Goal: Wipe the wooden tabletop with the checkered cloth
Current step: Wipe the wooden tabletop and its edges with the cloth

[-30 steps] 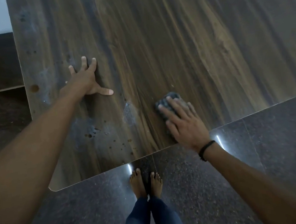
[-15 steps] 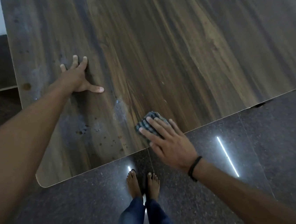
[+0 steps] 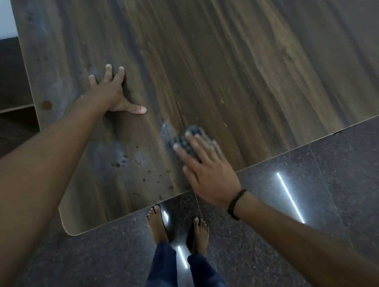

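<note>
Head view: the right hand (image 3: 210, 171) lies flat on the checkered cloth (image 3: 197, 129), its fingers (image 3: 186, 153) straight and slightly spread. It presses the bunched cloth down onto the wooden tabletop (image 3: 246, 67) rather than gripping it. The cloth sits a little in from the near edge of the table, just right of a pale smear (image 3: 165, 131), and only its far end shows past the fingertips. A black band (image 3: 237, 205) circles the right wrist.

The left hand (image 3: 110, 93) is spread wide on the tabletop near the table's left edge, palm down and thumb stretched out to the right, holding nothing. Between the 2 hands, dark spots (image 3: 120, 162) dot the wood towards the near corner.

Below the table edge, 2 bare feet (image 3: 156, 224) in blue trousers (image 3: 162, 274) stand on a dark polished floor (image 3: 330, 198).

Compared with 0.5 s ago, the cloth and right hand have moved away from the near edge, further onto the table and close beside the smear. 1 s ago the cloth lay at a similar depth but further right of the smear. The left hand has kept the same spot and the same spread. The feet, side by side before, now stand apart, the left one ahead.
</note>
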A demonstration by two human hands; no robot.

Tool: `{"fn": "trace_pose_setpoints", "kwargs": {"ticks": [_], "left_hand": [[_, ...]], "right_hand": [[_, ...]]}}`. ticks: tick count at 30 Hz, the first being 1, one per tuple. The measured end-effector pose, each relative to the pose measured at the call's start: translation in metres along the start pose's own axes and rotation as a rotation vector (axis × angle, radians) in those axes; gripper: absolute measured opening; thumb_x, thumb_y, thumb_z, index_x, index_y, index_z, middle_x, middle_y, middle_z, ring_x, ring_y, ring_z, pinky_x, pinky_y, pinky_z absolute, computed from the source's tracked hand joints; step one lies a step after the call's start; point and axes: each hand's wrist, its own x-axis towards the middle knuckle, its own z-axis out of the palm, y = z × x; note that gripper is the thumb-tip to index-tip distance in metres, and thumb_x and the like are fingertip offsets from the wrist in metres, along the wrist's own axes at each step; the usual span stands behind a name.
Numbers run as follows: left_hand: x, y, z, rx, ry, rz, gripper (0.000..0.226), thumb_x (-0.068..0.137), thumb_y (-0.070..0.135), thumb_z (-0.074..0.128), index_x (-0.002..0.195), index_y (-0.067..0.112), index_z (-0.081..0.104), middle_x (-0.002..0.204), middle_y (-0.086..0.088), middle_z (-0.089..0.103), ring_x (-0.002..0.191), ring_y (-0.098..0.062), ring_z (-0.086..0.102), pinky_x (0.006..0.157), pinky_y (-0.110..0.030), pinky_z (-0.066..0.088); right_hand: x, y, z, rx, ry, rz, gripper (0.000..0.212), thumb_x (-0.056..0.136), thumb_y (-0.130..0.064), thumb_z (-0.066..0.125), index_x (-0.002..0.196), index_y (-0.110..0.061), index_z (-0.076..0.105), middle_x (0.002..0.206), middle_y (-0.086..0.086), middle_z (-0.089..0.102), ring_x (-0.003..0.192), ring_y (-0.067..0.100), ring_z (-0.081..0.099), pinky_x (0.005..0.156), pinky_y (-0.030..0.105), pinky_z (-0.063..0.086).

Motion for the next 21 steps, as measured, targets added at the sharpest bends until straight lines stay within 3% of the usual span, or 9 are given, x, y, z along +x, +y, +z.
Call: {"fn": "trace_pose_setpoints", "kwargs": {"ticks": [2, 3, 6, 7, 11, 15, 16, 19, 21], "left_hand": [[0.005, -0.008, -0.007, 0.054, 0.0, 0.017, 0.147, 0.039, 0.089, 0.065, 0.152, 0.041, -0.016, 0.161, 0.008, -0.023, 0.145, -0.044, -0.019, 0.115, -0.067, 0.004], [0.007, -0.011, -0.013, 0.071, 0.019, 0.034, 0.145, 0.041, 0.088, 0.064, 0.154, 0.039, -0.014, 0.162, 0.004, -0.022, 0.145, -0.044, -0.019, 0.116, -0.064, -0.001], [0.019, -0.027, -0.028, 0.062, 0.023, 0.101, 0.16, 0.022, 0.093, 0.062, 0.154, 0.04, -0.012, 0.162, 0.0, -0.021, 0.146, -0.044, -0.016, 0.117, -0.061, -0.004], [0.024, -0.032, -0.028, 0.048, 0.014, 0.108, 0.165, 0.015, 0.092, 0.063, 0.153, 0.042, -0.013, 0.162, 0.001, -0.023, 0.146, -0.044, -0.016, 0.118, -0.062, -0.002], [0.023, -0.036, -0.023, 0.015, 0.012, 0.073, 0.154, 0.029, 0.078, 0.078, 0.15, 0.05, -0.014, 0.16, 0.01, -0.026, 0.145, -0.046, -0.017, 0.115, -0.067, 0.008], [0.018, -0.028, -0.027, 0.044, 0.018, 0.083, 0.143, 0.047, 0.065, 0.083, 0.153, 0.044, -0.011, 0.162, 0.005, -0.023, 0.146, -0.044, -0.018, 0.119, -0.057, 0.0], [0.019, -0.027, -0.029, 0.063, 0.018, 0.081, 0.144, 0.047, 0.067, 0.082, 0.153, 0.044, -0.012, 0.162, 0.004, -0.023, 0.146, -0.044, -0.018, 0.12, -0.056, -0.002], [0.027, -0.034, -0.037, 0.13, -0.013, 0.058, 0.141, 0.046, 0.073, 0.08, 0.15, 0.051, -0.012, 0.162, 0.007, -0.023, 0.145, -0.043, -0.023, 0.117, -0.063, 0.004], [0.033, -0.039, -0.048, 0.141, -0.024, 0.043, 0.138, 0.044, 0.073, 0.08, 0.147, 0.058, -0.011, 0.161, 0.009, -0.024, 0.144, -0.042, -0.025, 0.114, -0.069, 0.009]], "right_hand": [[-0.006, 0.009, 0.0, -0.039, -0.022, -0.186, 0.055, 0.107, -0.04, 0.031, 0.16, -0.037, 0.02, 0.17, -0.003, 0.008, 0.156, 0.018, 0.005, 0.126, 0.053, 0.009], [0.006, 0.019, -0.005, -0.047, -0.01, -0.161, 0.054, 0.107, -0.041, 0.031, 0.16, -0.038, 0.019, 0.17, -0.004, 0.008, 0.156, 0.017, 0.005, 0.125, 0.054, 0.012], [0.04, 0.018, -0.013, 0.029, 0.03, 0.18, 0.055, 0.107, -0.041, 0.03, 0.16, -0.039, 0.017, 0.17, -0.003, 0.005, 0.156, 0.019, 0.003, 0.125, 0.055, 0.01], [0.038, 0.005, -0.009, 0.034, 0.024, 0.181, 0.056, 0.107, -0.042, 0.03, 0.161, -0.038, 0.016, 0.171, -0.001, 0.004, 0.157, 0.02, 0.002, 0.125, 0.055, 0.009], [0.018, 0.001, -0.001, -0.064, -0.039, -0.266, 0.054, 0.107, -0.042, 0.031, 0.16, -0.039, 0.019, 0.17, -0.003, 0.01, 0.156, 0.018, 0.008, 0.125, 0.053, 0.013], [0.079, 0.004, -0.015, 0.035, 0.051, 0.177, 0.054, 0.106, -0.043, 0.029, 0.16, -0.038, 0.021, 0.17, -0.002, 0.01, 0.156, 0.021, 0.008, 0.124, 0.057, 0.012], [0.078, -0.008, -0.011, 0.033, 0.049, 0.168, 0.055, 0.106, -0.043, 0.028, 0.16, -0.037, 0.021, 0.17, 0.0, 0.01, 0.156, 0.022, 0.008, 0.125, 0.056, 0.009], [0.051, -0.01, -0.001, -0.073, -0.024, -0.251, 0.053, 0.108, -0.043, 0.029, 0.16, -0.038, 0.02, 0.17, -0.002, 0.012, 0.156, 0.021, 0.01, 0.126, 0.051, 0.01], [0.069, 0.011, -0.009, -0.097, 0.002, -0.224, 0.053, 0.108, -0.042, 0.029, 0.16, -0.039, 0.021, 0.17, -0.004, 0.012, 0.156, 0.018, 0.012, 0.124, 0.053, 0.014]]}}
